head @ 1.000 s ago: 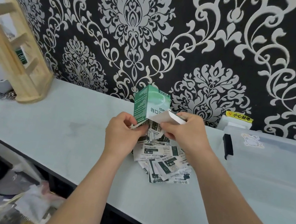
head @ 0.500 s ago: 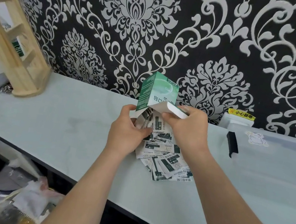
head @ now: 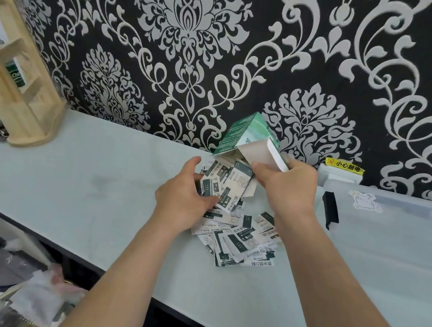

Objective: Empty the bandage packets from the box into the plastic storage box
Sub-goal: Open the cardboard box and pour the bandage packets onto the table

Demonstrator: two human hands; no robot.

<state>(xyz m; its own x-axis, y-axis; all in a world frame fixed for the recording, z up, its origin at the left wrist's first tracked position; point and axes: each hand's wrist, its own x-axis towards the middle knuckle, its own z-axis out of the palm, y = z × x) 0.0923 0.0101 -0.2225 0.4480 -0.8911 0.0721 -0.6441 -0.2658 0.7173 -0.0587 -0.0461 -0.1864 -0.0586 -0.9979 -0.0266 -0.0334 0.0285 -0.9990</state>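
Observation:
My right hand (head: 286, 191) holds a green and white bandage box (head: 245, 134) upside down above the table, its open flap pointing down. Bandage packets (head: 230, 182) are sliding out of its mouth. My left hand (head: 184, 198) is just below the opening and grips a bunch of those packets. A heap of white and dark green bandage packets (head: 242, 241) lies on the pale table (head: 78, 186) under both hands. The clear plastic storage box (head: 399, 249) with a black latch (head: 329, 209) sits to the right, its lid on.
A wooden rack (head: 16, 75) stands at the far left against the patterned wall. A white socket with a yellow warning label (head: 344, 169) is behind the storage box. Bags and clutter (head: 25, 303) lie below the table's front edge.
The box has been lifted and tipped further over, and more packets have come out. My left hand has dropped from the box's mouth onto the falling packets.

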